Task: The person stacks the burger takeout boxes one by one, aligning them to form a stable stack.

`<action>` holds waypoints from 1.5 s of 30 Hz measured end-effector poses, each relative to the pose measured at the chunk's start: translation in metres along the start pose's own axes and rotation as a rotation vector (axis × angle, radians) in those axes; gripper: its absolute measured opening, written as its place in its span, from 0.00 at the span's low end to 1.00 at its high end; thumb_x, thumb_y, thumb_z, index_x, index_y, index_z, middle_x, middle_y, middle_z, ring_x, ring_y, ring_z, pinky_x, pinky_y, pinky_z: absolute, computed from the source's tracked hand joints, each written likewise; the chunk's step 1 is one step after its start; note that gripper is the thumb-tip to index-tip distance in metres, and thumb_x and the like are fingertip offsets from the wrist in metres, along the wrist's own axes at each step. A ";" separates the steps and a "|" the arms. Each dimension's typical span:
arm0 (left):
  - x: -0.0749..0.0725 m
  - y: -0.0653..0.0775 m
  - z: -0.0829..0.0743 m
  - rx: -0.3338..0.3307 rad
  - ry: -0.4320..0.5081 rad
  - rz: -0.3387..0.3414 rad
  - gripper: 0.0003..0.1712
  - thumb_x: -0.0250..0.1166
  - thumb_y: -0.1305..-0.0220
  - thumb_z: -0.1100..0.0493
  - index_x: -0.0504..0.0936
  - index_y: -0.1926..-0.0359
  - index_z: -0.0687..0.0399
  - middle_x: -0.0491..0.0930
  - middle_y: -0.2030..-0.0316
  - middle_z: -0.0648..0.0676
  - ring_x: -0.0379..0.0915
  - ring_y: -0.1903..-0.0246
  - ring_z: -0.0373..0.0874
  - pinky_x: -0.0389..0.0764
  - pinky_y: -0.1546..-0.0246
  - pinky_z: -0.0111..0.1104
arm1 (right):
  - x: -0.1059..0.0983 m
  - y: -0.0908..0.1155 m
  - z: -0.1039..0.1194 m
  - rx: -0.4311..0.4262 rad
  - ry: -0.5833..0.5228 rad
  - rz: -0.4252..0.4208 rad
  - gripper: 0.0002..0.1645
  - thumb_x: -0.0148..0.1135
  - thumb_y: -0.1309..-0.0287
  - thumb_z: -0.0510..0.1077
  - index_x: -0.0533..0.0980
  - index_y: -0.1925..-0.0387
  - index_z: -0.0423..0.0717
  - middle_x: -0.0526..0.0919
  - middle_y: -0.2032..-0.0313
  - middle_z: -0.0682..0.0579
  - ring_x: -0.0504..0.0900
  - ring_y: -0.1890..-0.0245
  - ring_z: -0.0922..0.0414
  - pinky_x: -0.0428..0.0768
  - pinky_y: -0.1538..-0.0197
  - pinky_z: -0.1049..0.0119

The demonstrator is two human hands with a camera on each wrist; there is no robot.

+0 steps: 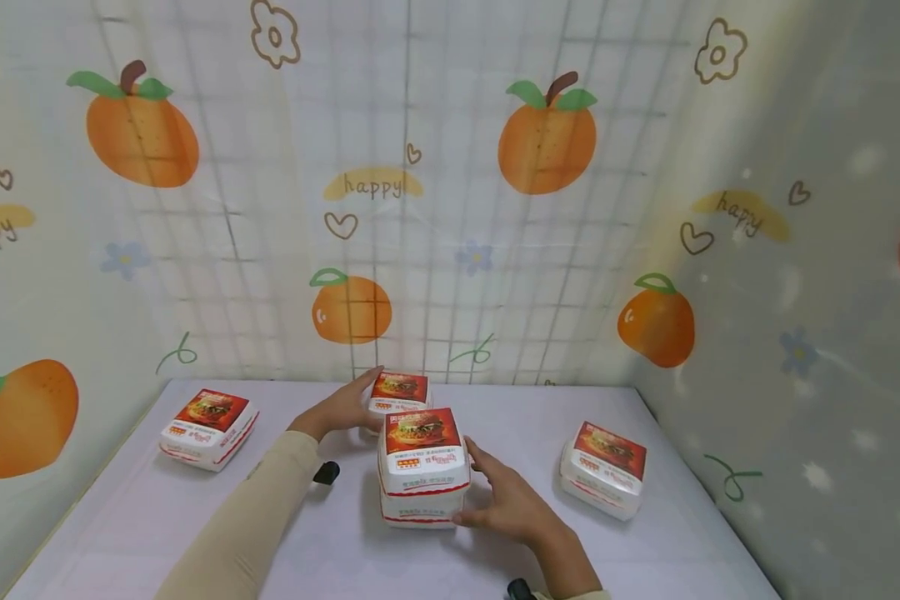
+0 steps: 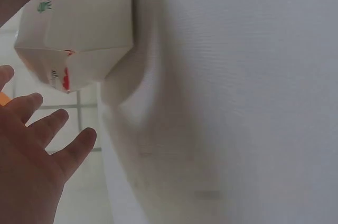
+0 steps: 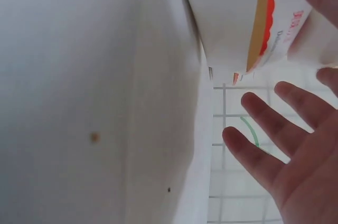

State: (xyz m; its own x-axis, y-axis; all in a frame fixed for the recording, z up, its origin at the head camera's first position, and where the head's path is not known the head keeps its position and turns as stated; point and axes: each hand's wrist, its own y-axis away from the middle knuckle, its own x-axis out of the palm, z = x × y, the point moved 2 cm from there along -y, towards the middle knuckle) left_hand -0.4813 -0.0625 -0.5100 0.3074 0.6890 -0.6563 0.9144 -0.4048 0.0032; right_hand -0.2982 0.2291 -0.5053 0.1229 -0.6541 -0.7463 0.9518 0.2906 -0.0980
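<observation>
At the middle of the table, two white burger boxes stand stacked; the upper box (image 1: 423, 454) has a red burger picture on its lid, and the lower box (image 1: 420, 510) is directly beneath. My right hand (image 1: 513, 500) is at the stack's right side, thumb near its lower front edge; its fingers look spread in the right wrist view. Behind the stack is another burger box (image 1: 400, 387), partly hidden by it. Beside that box's left side is my left hand (image 1: 342, 410), fingers spread and thumb towards the front. Whether either hand touches cardboard is unclear.
One burger box (image 1: 208, 427) lies at the table's left, and another box (image 1: 604, 468) at the right, turned slightly. A white curtain (image 1: 450, 233) printed with oranges encloses the back and sides of the pale table (image 1: 345, 550).
</observation>
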 end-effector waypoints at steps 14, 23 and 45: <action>0.004 -0.007 -0.002 -0.048 0.048 0.052 0.68 0.80 0.58 0.54 0.45 0.23 0.35 0.40 0.24 0.56 0.37 0.27 0.60 0.49 0.35 0.62 | -0.012 0.001 0.016 -0.036 0.000 -0.055 0.72 0.78 0.70 0.71 0.41 0.27 0.83 0.53 0.26 0.60 0.60 0.30 0.50 0.66 0.38 0.40; 0.015 -0.020 0.004 -0.023 0.119 0.012 0.66 0.79 0.60 0.61 0.49 0.23 0.43 0.47 0.26 0.58 0.48 0.31 0.59 0.57 0.36 0.58 | -0.012 -0.012 0.029 -0.082 0.034 -0.059 0.69 0.75 0.71 0.76 0.46 0.27 0.83 0.41 0.25 0.68 0.47 0.27 0.52 0.62 0.38 0.35; -0.003 0.002 0.024 -0.111 0.065 -0.052 0.73 0.81 0.68 0.34 0.47 0.24 0.39 0.49 0.30 0.57 0.56 0.39 0.57 0.66 0.41 0.56 | -0.008 -0.008 0.040 -0.052 -0.057 -0.112 0.60 0.78 0.63 0.62 0.56 0.29 0.72 0.50 0.27 0.66 0.57 0.29 0.54 0.65 0.38 0.39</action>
State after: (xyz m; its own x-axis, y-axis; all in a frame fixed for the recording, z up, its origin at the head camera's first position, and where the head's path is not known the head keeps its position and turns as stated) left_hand -0.4870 -0.0800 -0.5258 0.2723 0.7462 -0.6074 0.9518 -0.3015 0.0564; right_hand -0.2954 0.2041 -0.4718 0.0339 -0.7227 -0.6903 0.9447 0.2486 -0.2139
